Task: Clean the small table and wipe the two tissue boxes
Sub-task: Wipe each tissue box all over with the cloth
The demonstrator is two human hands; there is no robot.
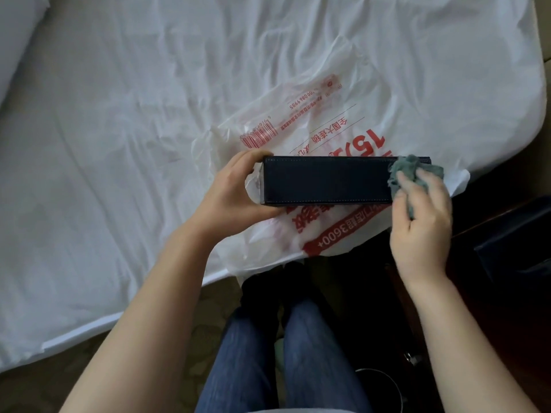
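Note:
A long dark navy tissue box (325, 180) with stitched edges lies on its side over a white plastic bag (328, 126) with red print, on the bed. My left hand (232, 192) grips the box's left end. My right hand (423, 216) holds a crumpled grey-green cloth (413, 168) pressed against the box's right end. A second dark box (518, 248) stands on the small dark wooden table (483, 293) at the right edge, partly cut off.
A bed with a rumpled white sheet (149, 114) fills most of the view; a pillow (18, 31) lies at the top left. Below are my legs in jeans (268, 359), patterned carpet and a dark round bin (381, 386).

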